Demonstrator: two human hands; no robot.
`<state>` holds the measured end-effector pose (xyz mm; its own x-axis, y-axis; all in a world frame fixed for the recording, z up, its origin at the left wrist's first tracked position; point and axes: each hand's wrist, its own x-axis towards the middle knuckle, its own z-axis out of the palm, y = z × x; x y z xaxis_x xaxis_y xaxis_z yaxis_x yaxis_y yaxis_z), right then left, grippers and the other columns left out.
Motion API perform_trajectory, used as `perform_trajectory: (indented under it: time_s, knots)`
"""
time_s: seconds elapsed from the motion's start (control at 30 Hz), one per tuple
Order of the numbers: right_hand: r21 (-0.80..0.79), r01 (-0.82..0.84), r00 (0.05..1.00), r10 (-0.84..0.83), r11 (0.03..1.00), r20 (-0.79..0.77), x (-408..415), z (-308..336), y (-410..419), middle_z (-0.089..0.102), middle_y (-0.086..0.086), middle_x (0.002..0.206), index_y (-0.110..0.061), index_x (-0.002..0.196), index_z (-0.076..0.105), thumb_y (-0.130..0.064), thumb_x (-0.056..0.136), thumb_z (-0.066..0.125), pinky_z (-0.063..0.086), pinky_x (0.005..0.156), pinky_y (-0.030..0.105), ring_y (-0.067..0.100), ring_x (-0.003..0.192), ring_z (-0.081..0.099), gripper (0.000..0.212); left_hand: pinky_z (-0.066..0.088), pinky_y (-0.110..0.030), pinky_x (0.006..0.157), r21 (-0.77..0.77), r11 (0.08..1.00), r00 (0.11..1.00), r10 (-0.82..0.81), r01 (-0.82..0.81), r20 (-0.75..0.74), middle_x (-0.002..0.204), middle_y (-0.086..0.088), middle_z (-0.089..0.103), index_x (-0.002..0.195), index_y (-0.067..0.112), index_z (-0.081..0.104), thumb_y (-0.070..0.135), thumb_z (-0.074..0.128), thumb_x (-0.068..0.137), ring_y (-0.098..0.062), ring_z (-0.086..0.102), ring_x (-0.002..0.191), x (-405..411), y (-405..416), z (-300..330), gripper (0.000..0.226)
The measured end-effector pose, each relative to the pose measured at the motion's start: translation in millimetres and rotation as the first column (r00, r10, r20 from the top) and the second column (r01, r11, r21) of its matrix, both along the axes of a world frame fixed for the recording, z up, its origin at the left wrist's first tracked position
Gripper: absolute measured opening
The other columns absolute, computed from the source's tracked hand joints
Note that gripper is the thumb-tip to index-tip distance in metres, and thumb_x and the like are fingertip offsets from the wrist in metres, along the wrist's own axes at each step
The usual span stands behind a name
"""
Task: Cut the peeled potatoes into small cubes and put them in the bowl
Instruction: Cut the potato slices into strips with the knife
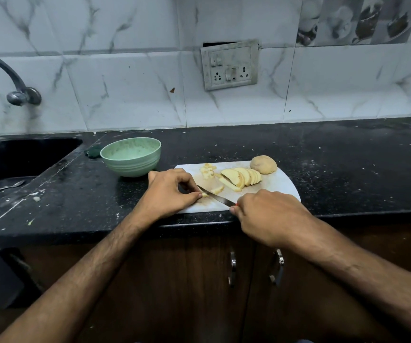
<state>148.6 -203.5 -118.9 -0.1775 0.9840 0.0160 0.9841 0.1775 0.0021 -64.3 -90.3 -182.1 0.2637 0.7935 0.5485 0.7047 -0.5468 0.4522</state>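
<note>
On a white cutting board (281,186) at the counter's front edge, the left hand (172,191) pinches a short potato strip (205,194) near the board's front-left corner, fingers curled onto it. The right hand (268,214), at the board's front edge, is closed round the handle of a knife (215,196), its blade slanting leftward and away across the strip, just beside the left fingertips. Likely next: a crosswise cut. Fanned slices (242,178) and a whole potato (263,164) lie toward the back-right corner, cut cubes (208,170) near the back edge. The green bowl (130,157) stands just off the board's back-left corner, nearer the left hand.
</note>
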Motion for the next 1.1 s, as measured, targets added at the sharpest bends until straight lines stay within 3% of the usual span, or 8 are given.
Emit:
perform_trajectory:
  time_s: [0.27,0.37,0.43,0.53,0.67,0.83,0.97,1.1]
  knots:
    - [-0.013,-0.010,0.998,0.009,1.000,-0.063,-16.4,-12.3,8.6,0.058,0.008,0.114,-0.015,0.117,0.053,-0.037,0.104,0.034,0.035,0.073,0.036,0.022,0.086,0.045,0.032,0.017,-0.027,0.082,-0.026,0.999,1.000,-0.022,0.022,-0.006,0.080,0.021,0.071,0.061,0.036,0.068,0.034,0.088,0.074,-0.002,0.064,0.104,-1.5,-0.5,2.8,0.024]
    - [-0.036,-0.011,0.994,0.007,0.999,-0.105,-16.3,-13.5,23.6,0.058,0.010,0.113,-0.016,0.113,0.054,-0.040,0.104,0.034,0.038,0.076,0.037,0.027,0.096,0.054,0.033,0.019,-0.028,0.085,-0.029,0.999,0.999,-0.037,0.037,-0.018,0.085,0.026,0.070,0.063,0.036,0.069,0.037,0.087,0.075,-0.001,0.064,0.104,-2.9,-1.1,2.9,0.022]
    - [-0.072,-0.022,0.986,0.010,0.997,-0.164,-5.9,-8.9,34.5,0.059,0.009,0.100,-0.017,0.098,0.053,-0.042,0.104,0.036,0.041,0.076,0.036,0.028,0.096,0.057,0.031,0.020,-0.028,0.089,-0.019,0.999,0.999,-0.039,0.039,-0.027,0.086,0.028,0.068,0.067,0.031,0.071,0.040,0.085,0.075,0.000,0.063,0.104,-2.9,-0.9,2.2,0.018]
    - [-0.138,-0.056,0.951,0.011,0.989,-0.308,22.3,6.8,47.6,0.055,0.001,0.069,-0.015,0.078,0.054,-0.041,0.104,0.040,0.038,0.061,0.029,0.018,0.069,0.055,0.040,0.022,-0.032,0.088,-0.007,0.999,0.998,-0.046,0.046,-0.044,0.087,0.030,0.067,0.070,0.032,0.070,0.049,0.077,0.074,0.002,0.061,0.103,-2.4,0.9,2.7,0.019]
    - [-0.125,-0.058,0.828,-0.022,0.990,-0.560,56.6,14.6,66.9,0.049,-0.002,0.046,-0.013,0.068,0.054,-0.041,0.103,0.044,0.029,0.040,0.021,0.016,0.040,0.038,0.046,0.030,-0.044,0.094,0.029,0.993,0.987,-0.110,0.115,-0.116,0.082,0.022,0.068,0.079,0.033,0.067,0.046,0.077,0.080,0.002,0.062,0.094,-1.4,3.4,7.5,0.016]
    - [-0.040,-0.122,0.654,0.050,0.992,-0.755,62.3,-6.2,91.2,0.041,0.000,0.046,-0.015,0.068,0.052,-0.042,0.103,0.044,0.024,0.037,0.019,0.017,0.040,0.031,0.046,0.041,-0.054,0.095,-0.061,0.971,0.964,-0.236,0.230,-0.120,0.083,0.022,0.069,0.097,0.036,0.067,0.042,0.076,0.083,-0.003,0.067,0.089,3.0,12.0,11.6,0.018]
    - [0.074,-0.170,0.584,0.160,0.983,-0.796,58.0,-25.4,101.4,0.043,0.001,0.048,-0.016,0.068,0.052,-0.041,0.104,0.043,0.027,0.039,0.021,0.017,0.042,0.035,0.045,0.034,-0.053,0.100,-0.027,0.982,0.972,-0.191,0.189,-0.135,0.081,0.019,0.068,0.099,0.034,0.070,0.029,0.080,0.086,0.002,0.064,0.092,9.0,15.1,12.0,0.016]
    - [0.151,-0.175,0.460,0.216,0.973,-0.861,60.4,-35.3,101.8,0.041,-0.001,0.044,-0.011,0.071,0.050,-0.034,0.106,0.041,0.026,0.036,0.018,0.010,0.036,0.031,0.043,0.046,-0.052,0.087,0.017,0.971,0.960,-0.233,0.239,-0.155,0.090,0.017,0.067,0.103,0.035,0.070,0.029,0.072,0.091,-0.002,0.064,0.090,11.8,20.0,9.2,0.014]
